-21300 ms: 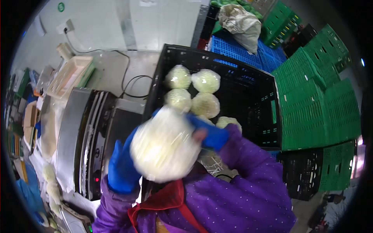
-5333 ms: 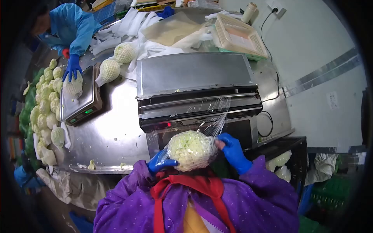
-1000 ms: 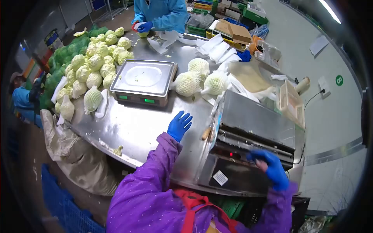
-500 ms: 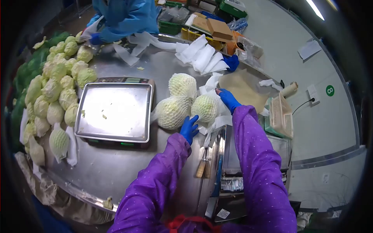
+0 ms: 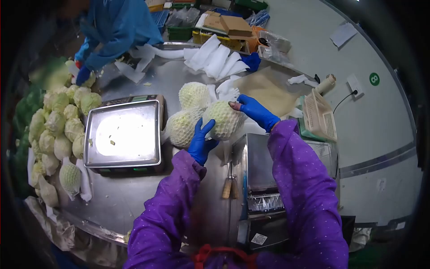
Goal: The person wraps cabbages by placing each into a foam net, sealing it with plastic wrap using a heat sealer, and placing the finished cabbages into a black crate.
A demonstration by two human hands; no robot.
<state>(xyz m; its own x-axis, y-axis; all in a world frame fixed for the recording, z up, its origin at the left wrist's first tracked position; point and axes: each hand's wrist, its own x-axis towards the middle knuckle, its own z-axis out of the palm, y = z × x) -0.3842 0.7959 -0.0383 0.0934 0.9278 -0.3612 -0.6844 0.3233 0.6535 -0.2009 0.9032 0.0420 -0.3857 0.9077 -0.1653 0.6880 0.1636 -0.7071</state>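
A pale green cabbage in a white foam net (image 5: 224, 120) is held between my gloved hands over the metal table. My left hand (image 5: 202, 142) grips its lower left side, thumb and fingers spread along the net. From the upper right, my right hand (image 5: 257, 112) presses its fingers against the top; a fingertip pokes bare through the blue glove. Two more netted cabbages, one behind (image 5: 193, 95) and one to the left (image 5: 181, 127), lie close against it. White foam netting (image 5: 228, 89) lies just beyond.
A scale with a steel pan (image 5: 123, 150) stands left, beside a heap of cabbages (image 5: 62, 121). Wooden-handled tools (image 5: 229, 187) lie near me. White foam sleeves (image 5: 212, 58) lie at the back. A plastic basket (image 5: 320, 116) sits right. A co-worker in blue (image 5: 121, 29) reaches toward the heap.
My hands have closed in on the right-hand netted cabbage, the left along its lower side and the right over its top. The co-worker's arm has moved left toward the heap. My view has shifted slightly.
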